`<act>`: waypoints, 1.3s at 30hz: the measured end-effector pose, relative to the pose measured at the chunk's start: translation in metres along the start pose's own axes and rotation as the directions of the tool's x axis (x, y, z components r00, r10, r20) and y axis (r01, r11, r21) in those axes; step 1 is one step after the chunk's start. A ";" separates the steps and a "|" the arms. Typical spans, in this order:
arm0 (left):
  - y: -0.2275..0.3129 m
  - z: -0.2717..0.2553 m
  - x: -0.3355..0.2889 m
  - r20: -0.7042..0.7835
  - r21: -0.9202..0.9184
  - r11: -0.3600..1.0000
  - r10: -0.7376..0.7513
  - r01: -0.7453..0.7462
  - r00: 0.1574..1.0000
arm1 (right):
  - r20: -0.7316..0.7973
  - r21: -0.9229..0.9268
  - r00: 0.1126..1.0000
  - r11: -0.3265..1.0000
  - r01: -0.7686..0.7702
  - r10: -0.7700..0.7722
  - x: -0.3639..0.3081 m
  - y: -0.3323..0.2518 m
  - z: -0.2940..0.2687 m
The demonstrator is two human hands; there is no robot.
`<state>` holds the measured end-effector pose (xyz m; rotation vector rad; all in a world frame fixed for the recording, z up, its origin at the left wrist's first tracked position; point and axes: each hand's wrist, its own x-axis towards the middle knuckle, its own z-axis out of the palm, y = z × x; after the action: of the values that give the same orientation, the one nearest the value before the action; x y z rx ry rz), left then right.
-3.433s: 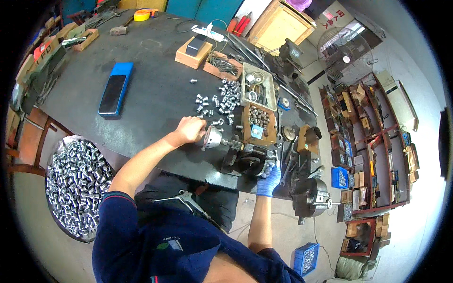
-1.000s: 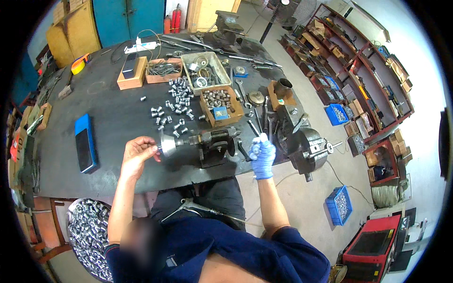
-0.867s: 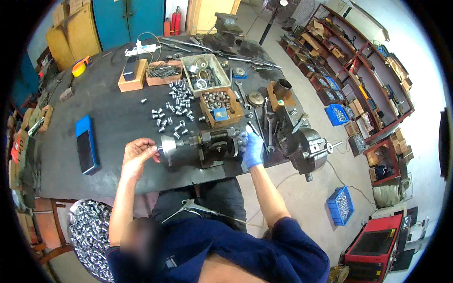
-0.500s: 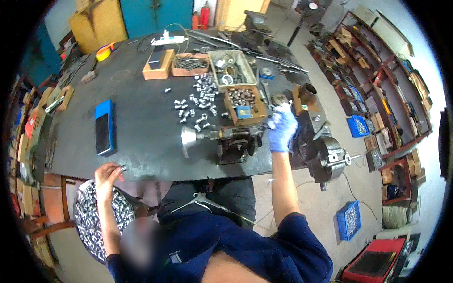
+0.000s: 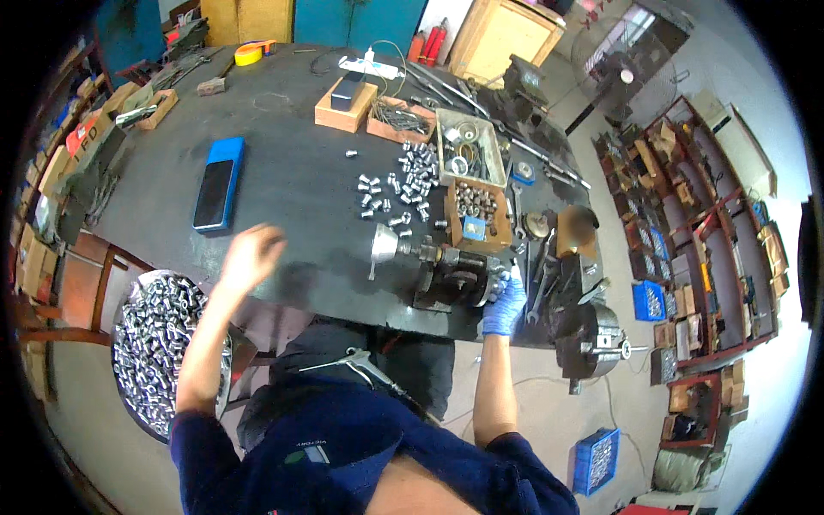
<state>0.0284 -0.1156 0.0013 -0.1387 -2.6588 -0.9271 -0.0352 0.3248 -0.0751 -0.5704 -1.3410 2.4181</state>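
My bare left hand [image 5: 255,256] is over the front left part of the dark workbench, fingers curled together and blurred; what they hold, if anything, is hidden. My right hand [image 5: 505,307], in a blue glove, grips the round handwheel [image 5: 486,285] at the right end of a small dark bench machine [image 5: 446,285]. A silver cone-shaped cup [image 5: 385,244] sits on the left end of that machine's spindle. Behind it lie several loose metal fittings [image 5: 416,167]. Left of my lap stands a round bowl [image 5: 227,373], heaped with small metal fittings [image 5: 154,352].
A cardboard box [image 5: 498,239] of small parts stands behind the machine, beside a grey tray [image 5: 495,163]. A vise [image 5: 592,339] is at the right edge, with wrenches [image 5: 539,287] near it. A blue-cased device [image 5: 220,184] lies left. An air gun [image 5: 356,360] rests across my lap.
My left hand has moved up and right from near the bowl, where it pinched a small metal fitting. My right hand has come down onto the machine's handwheel. The view has shifted.
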 end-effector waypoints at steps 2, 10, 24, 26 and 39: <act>0.012 0.052 0.044 0.067 0.019 0.987 0.157 -0.158 0.985 | 0.105 0.017 0.994 0.999 -0.027 0.025 -0.004 -0.006 0.010; 0.012 0.145 0.130 0.385 0.257 0.865 0.318 -0.431 0.866 | 0.062 -0.013 0.998 1.000 -0.010 0.011 -0.009 -0.001 -0.002; 0.038 0.063 0.048 0.331 -0.877 0.404 0.118 0.259 0.936 | 0.126 0.184 0.989 0.978 -0.094 0.072 -0.018 0.000 -0.025; 0.057 0.051 0.040 0.273 -0.903 0.382 0.156 0.197 0.949 | 0.128 0.225 0.985 0.963 -0.146 0.120 -0.020 -0.004 -0.023; 0.061 0.063 0.043 0.309 -0.902 0.373 0.200 0.220 0.930 | 0.153 0.165 0.986 0.982 -0.089 0.063 -0.037 -0.025 -0.010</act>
<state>-0.0174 -0.0295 0.0052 -0.6070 -1.9784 -2.5572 0.0042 0.3279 -0.0516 -0.4125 -1.1683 2.6506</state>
